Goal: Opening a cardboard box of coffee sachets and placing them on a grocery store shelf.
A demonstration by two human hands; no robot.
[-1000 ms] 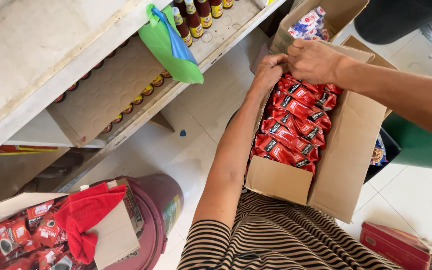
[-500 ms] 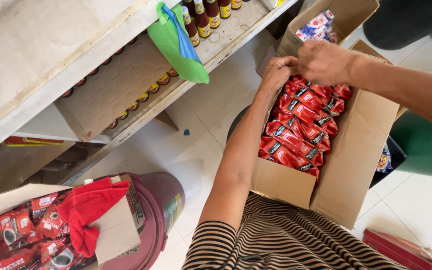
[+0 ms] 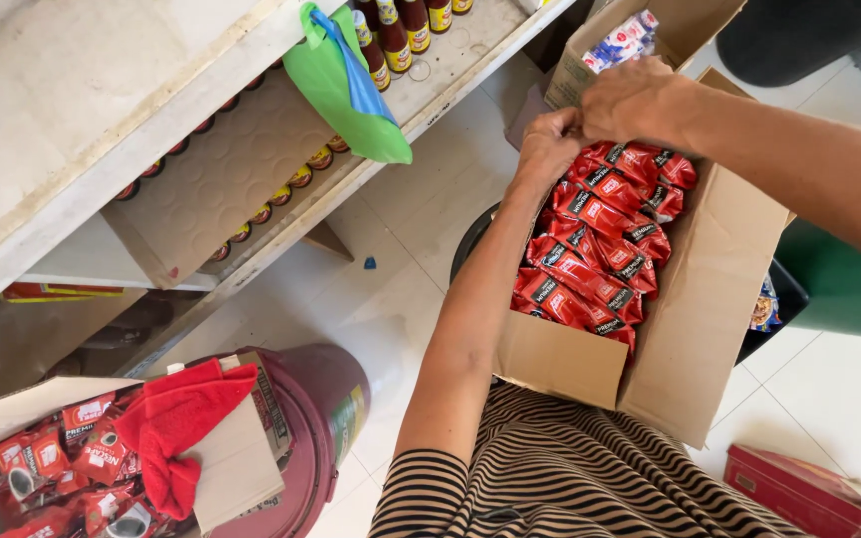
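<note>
Reaching into the top end of an open cardboard box (image 3: 690, 329) right of centre, both hands meet over a stack of red sachets (image 3: 595, 254). The left hand (image 3: 550, 144) is curled shut with its fingertips pinched at the uppermost packets, though exactly which sachet it grips is hidden by the knuckles. The right hand (image 3: 640, 100) comes in from the upper right, fingers bent down over the same spot; its palm faces away, so I cannot tell whether it holds anything or only presses. The sachets lie in overlapping rows, filling the box's left half, their lower layers out of sight. Behind the hands a second carton (image 3: 670, 35) is cut off by the top edge, with a white-and-blue packet (image 3: 620, 40) poking out. At the upper left, a pale shelf unit (image 3: 102, 110) carries brown bottles (image 3: 401, 30), only partly seen, and a green plastic bag (image 3: 341, 95) hangs over its edge. In the lower left, another box (image 3: 236, 468) of similar red sachets sits on a maroon bin (image 3: 321, 418), partly covered by a red cloth (image 3: 176, 428). A striped shirt (image 3: 560, 478) fills the bottom centre, and a red tin (image 3: 794, 488) is cropped at the lower right.
</note>
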